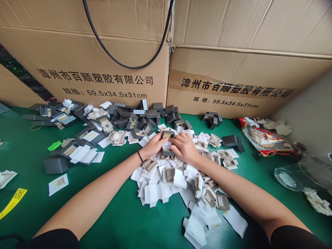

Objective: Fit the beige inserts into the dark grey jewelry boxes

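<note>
Between my two hands is a small dark grey box (168,134), with a pale, yellowish inside showing. My left hand (155,145) grips its left side, thumb toward the middle. From the right, my right hand (184,148) has its fingers curled at the box, the tips meeting near the left thumb. Below and around them spreads a heap of white folded card inserts (151,193), some showing grey-brown undersides. Behind my hands lies a pile of dark grey boxes (124,119), several of them open.
Large cardboard cartons (103,58) wall off the back, with a black cable (124,65) hanging before them. On the right are a red snack bag (261,136) and a clear plastic jar (298,176). A yellow strip (14,202) lies left on the green tabletop (109,214).
</note>
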The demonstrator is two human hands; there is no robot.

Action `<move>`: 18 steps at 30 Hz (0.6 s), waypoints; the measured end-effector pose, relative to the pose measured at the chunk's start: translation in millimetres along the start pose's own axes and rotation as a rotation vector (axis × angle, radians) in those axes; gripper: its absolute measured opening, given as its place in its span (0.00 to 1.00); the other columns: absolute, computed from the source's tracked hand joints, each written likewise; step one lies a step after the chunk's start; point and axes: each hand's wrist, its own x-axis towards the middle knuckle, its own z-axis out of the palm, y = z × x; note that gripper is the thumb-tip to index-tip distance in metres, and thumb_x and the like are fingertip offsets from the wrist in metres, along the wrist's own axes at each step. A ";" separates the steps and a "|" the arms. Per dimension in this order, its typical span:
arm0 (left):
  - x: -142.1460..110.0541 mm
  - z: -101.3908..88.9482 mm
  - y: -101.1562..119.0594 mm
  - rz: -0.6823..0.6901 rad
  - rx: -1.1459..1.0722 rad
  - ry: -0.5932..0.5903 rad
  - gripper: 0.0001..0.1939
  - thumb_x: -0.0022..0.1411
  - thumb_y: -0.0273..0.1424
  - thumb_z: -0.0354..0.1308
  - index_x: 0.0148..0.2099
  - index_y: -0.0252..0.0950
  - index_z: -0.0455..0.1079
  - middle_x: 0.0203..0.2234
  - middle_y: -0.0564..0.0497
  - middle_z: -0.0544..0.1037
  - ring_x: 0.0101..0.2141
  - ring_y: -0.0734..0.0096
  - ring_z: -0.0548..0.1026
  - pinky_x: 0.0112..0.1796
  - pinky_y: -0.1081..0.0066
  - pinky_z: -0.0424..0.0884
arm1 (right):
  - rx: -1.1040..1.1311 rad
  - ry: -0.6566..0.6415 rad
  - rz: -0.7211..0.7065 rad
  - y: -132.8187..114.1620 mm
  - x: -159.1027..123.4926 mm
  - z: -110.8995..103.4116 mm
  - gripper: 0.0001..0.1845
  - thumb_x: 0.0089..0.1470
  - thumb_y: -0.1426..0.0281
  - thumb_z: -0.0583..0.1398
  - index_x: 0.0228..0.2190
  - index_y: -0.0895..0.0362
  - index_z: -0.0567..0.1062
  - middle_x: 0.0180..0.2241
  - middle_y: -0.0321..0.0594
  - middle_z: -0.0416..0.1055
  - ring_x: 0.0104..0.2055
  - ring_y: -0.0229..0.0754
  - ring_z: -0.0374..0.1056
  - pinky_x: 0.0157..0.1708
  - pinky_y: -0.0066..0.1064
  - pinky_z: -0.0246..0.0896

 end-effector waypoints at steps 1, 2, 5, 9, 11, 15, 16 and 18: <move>-0.1 -0.3 -0.7 -0.001 -0.010 0.001 0.11 0.57 0.32 0.52 0.42 0.33 0.67 0.38 0.49 0.74 0.42 0.65 0.69 0.46 0.67 0.62 | 0.007 -0.012 0.001 -0.3 0.5 -0.5 0.21 0.61 0.60 0.47 0.44 0.58 0.72 0.30 0.43 0.68 0.35 0.44 0.56 0.36 0.37 0.48; -0.3 -0.6 -1.6 -0.002 -0.028 -0.002 0.12 0.56 0.32 0.53 0.42 0.33 0.68 0.38 0.49 0.74 0.42 0.65 0.69 0.46 0.67 0.62 | 0.013 -0.022 0.002 -0.7 1.2 -1.1 0.21 0.61 0.60 0.47 0.44 0.58 0.72 0.30 0.43 0.68 0.35 0.44 0.56 0.36 0.36 0.49; -0.9 -1.5 -4.6 -0.010 -0.122 -0.019 0.13 0.55 0.32 0.55 0.43 0.33 0.68 0.38 0.49 0.74 0.40 0.66 0.70 0.43 0.68 0.63 | 0.020 -0.039 -0.003 -1.3 2.4 -2.2 0.21 0.60 0.59 0.47 0.44 0.58 0.72 0.29 0.42 0.67 0.35 0.44 0.56 0.36 0.36 0.49; -2.0 -1.3 -4.0 -0.064 -0.247 0.027 0.15 0.52 0.32 0.58 0.43 0.34 0.68 0.36 0.50 0.75 0.37 0.69 0.71 0.39 0.71 0.66 | 0.065 0.026 -0.039 0.2 -0.2 -0.9 0.21 0.61 0.61 0.46 0.44 0.58 0.72 0.32 0.43 0.68 0.35 0.44 0.57 0.37 0.37 0.51; -2.4 -1.0 -1.0 -0.117 -0.323 0.087 0.15 0.51 0.31 0.59 0.43 0.33 0.68 0.34 0.50 0.76 0.34 0.70 0.72 0.36 0.71 0.67 | 0.108 0.116 -0.051 1.3 -2.6 -0.3 0.21 0.62 0.63 0.45 0.44 0.57 0.73 0.31 0.43 0.69 0.35 0.43 0.58 0.36 0.37 0.52; -2.0 -1.0 5.3 -0.179 -0.462 0.119 0.17 0.50 0.30 0.59 0.44 0.33 0.66 0.33 0.50 0.77 0.30 0.71 0.74 0.32 0.71 0.69 | 0.078 0.245 0.060 3.9 -3.2 -0.5 0.19 0.61 0.67 0.45 0.45 0.57 0.72 0.29 0.43 0.69 0.35 0.44 0.60 0.37 0.37 0.54; -1.9 -1.0 6.4 -0.184 -0.474 0.100 0.17 0.50 0.30 0.59 0.44 0.33 0.66 0.33 0.49 0.77 0.30 0.70 0.75 0.32 0.71 0.69 | 0.047 0.244 0.107 5.1 -2.2 -0.3 0.19 0.61 0.67 0.46 0.46 0.57 0.71 0.31 0.44 0.70 0.38 0.45 0.61 0.38 0.38 0.54; -2.0 -0.6 8.2 -0.195 -0.475 0.056 0.17 0.51 0.29 0.59 0.44 0.33 0.66 0.32 0.49 0.77 0.29 0.70 0.75 0.32 0.70 0.70 | -0.018 0.198 0.184 8.0 0.5 0.8 0.18 0.60 0.66 0.48 0.49 0.56 0.69 0.40 0.45 0.71 0.45 0.48 0.60 0.42 0.39 0.54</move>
